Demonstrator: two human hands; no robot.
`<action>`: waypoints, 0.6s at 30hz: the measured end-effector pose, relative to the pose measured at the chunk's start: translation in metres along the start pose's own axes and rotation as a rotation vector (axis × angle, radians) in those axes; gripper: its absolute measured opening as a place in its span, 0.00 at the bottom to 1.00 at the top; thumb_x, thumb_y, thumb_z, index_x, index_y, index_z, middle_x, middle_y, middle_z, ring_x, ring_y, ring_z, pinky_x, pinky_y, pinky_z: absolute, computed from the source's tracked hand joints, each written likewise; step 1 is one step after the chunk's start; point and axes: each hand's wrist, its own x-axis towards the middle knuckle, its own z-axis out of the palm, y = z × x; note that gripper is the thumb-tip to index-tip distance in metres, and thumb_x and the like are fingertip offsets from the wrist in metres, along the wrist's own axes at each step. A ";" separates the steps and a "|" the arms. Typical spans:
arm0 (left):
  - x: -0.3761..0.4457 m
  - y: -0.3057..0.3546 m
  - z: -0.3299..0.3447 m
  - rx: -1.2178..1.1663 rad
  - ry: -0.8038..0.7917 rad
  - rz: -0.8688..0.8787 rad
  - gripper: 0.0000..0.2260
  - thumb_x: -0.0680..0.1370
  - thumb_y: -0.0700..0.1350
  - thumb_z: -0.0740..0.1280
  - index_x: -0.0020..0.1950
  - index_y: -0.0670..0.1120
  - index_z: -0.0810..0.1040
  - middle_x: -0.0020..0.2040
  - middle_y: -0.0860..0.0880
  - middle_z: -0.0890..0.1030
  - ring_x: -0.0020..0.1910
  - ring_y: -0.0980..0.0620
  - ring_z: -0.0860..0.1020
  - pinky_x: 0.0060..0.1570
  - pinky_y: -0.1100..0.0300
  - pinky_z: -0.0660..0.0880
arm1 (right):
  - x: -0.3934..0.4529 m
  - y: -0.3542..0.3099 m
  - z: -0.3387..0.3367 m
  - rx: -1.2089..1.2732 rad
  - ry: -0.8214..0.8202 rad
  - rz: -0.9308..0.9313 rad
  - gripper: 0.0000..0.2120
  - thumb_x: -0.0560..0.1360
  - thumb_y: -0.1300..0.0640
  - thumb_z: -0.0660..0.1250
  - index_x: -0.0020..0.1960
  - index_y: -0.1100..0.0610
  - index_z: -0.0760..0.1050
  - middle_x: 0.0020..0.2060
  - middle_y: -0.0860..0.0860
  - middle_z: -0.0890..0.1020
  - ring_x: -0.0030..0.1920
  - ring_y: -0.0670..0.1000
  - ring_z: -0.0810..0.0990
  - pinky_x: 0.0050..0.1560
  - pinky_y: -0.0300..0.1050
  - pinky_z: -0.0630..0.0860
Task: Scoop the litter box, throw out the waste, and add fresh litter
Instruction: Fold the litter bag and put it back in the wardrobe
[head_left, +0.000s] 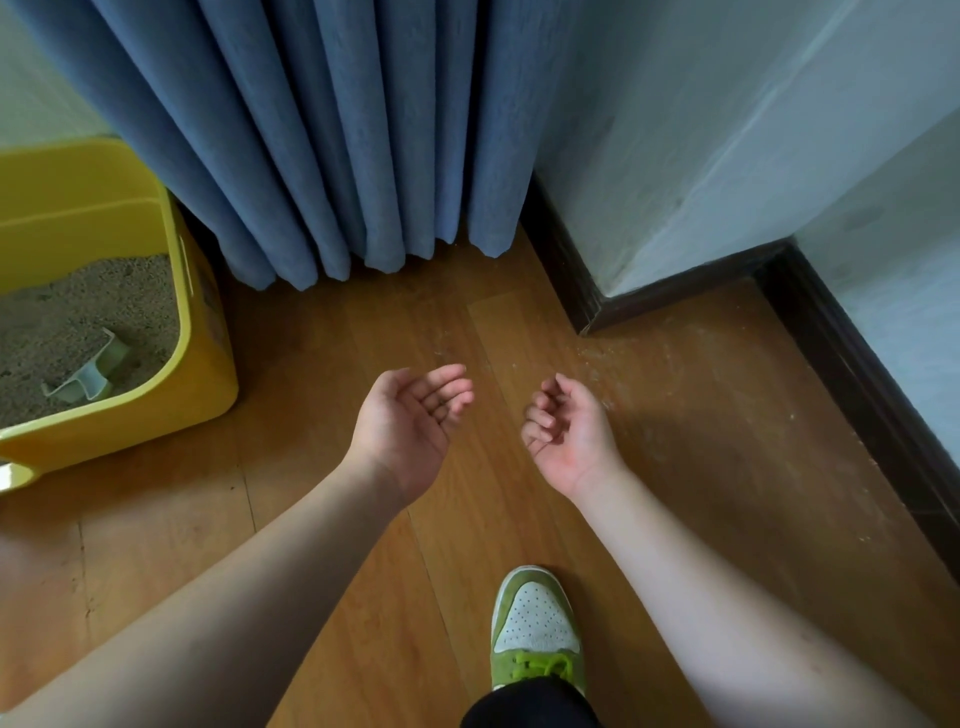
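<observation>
Both hands hover palm-up over the floor (363, 338), holding nothing: the left hand (410, 426) with fingers relaxed, the right hand (569, 431) loosely curled. The yellow litter box (197, 384) sits far left, a scoop (91, 376) lying in its litter (88, 306).

Both hands are held palm-up over the wooden floor (363, 332), holding nothing: the left hand (410, 423) with relaxed fingers, the right hand (569, 434) loosely curled. A yellow litter box (202, 384) is seen at nine o'clock, a scoop (91, 376) lying in its litter (78, 312). A blue curtain (332, 130) hangs at twelve o'clock; a green shoe (535, 629) is planted at six.
</observation>
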 end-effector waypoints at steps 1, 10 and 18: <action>0.000 -0.001 0.000 0.011 0.005 -0.005 0.22 0.83 0.47 0.51 0.51 0.34 0.80 0.42 0.40 0.82 0.41 0.47 0.81 0.43 0.61 0.78 | 0.000 0.003 -0.003 0.020 0.015 -0.004 0.12 0.79 0.54 0.61 0.38 0.57 0.72 0.29 0.50 0.71 0.25 0.46 0.66 0.23 0.37 0.61; 0.010 -0.018 -0.004 0.036 0.019 -0.076 0.20 0.82 0.46 0.53 0.43 0.36 0.79 0.36 0.41 0.81 0.34 0.48 0.79 0.33 0.63 0.77 | -0.003 0.012 -0.037 0.084 0.079 0.053 0.12 0.78 0.54 0.62 0.38 0.58 0.72 0.29 0.51 0.71 0.24 0.46 0.64 0.22 0.36 0.57; 0.015 -0.038 0.001 0.055 -0.041 -0.177 0.22 0.83 0.47 0.51 0.55 0.33 0.78 0.53 0.35 0.83 0.52 0.42 0.83 0.55 0.54 0.79 | 0.002 0.005 -0.079 -0.047 0.118 0.047 0.12 0.79 0.53 0.61 0.41 0.58 0.73 0.27 0.49 0.69 0.22 0.45 0.62 0.21 0.36 0.57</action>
